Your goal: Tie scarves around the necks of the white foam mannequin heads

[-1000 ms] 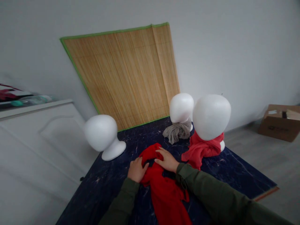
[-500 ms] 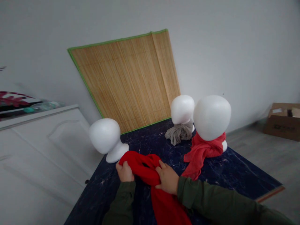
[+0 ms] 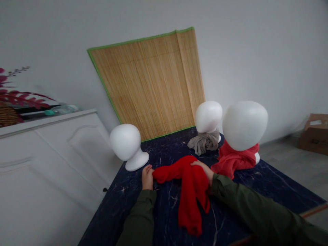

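Observation:
A bright red scarf (image 3: pixel 188 191) stretches between my hands above the dark blue marbled table (image 3: pixel 164 212). My left hand (image 3: pixel 147 177) is closed on its left end, close to the base of a bare white mannequin head (image 3: pixel 126 143). Gripped in my right hand (image 3: pixel 204 168) is the bunched right part, from which folds hang down toward the table's near side. My right fingers are partly hidden behind the cloth. Just beyond my right hand, a coral-red scarf (image 3: pixel 232 160) lies round the neck of another mannequin head (image 3: pixel 244 124).
Farther back, a mannequin head (image 3: pixel 208 116) wears a grey scarf (image 3: pixel 204 142). A bamboo mat (image 3: pixel 151 85) leans against the wall. White cabinets (image 3: pixel 58 171) border the table on the left; a cardboard box (image 3: pixel 315 135) sits on the floor at right.
The red scarf's loop has been pulled out into a longer stretch. My right hand has moved rightward and away from me with the cloth. The view has turned slightly left.

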Demonstrator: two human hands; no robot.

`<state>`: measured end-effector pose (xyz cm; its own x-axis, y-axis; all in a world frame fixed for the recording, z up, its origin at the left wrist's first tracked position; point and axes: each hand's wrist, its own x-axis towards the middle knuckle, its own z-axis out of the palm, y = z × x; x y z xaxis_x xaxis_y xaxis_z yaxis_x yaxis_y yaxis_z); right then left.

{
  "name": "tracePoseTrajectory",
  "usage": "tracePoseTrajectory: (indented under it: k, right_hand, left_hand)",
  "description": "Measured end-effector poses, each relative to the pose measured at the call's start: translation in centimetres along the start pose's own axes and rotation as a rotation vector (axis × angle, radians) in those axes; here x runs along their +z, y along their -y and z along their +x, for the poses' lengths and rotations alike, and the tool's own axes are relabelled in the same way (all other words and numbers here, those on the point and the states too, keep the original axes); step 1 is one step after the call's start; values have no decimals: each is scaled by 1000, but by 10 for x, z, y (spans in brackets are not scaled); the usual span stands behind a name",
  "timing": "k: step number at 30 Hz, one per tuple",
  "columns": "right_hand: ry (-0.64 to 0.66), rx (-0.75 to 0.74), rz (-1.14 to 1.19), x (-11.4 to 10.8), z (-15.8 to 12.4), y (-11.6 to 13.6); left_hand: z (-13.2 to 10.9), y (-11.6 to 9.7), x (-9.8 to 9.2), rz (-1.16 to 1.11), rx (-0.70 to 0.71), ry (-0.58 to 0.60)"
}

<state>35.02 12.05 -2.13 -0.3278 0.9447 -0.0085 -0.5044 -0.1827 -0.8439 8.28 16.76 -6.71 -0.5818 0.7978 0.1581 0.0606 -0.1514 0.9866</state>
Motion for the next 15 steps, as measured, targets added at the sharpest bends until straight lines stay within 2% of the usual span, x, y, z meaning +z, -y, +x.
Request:
tracePoseTrajectory:
  k: [2, 5, 7, 11, 13, 15]
  right_hand:
    - [-133, -141, 62, 2, 5, 14]
    - [-248, -492, -16, 19, 18, 37]
    - [-196, -662, -148, 43, 27, 53]
    - [-12, -889, -342, 101, 39, 82]
    - [45, -918, -357, 125, 40, 90]
    - [108, -817, -315, 139, 40, 91]
  left_hand:
    - [-1, -1, 1, 13, 9, 5]
    - [-2, -2, 0, 22, 24, 4]
    - [0, 0, -1, 21, 23, 3]
    - [2, 1, -2, -25, -22, 37]
    - [0, -3, -1, -76, -65, 87]
    - [-6, -11, 0, -127, -121, 173]
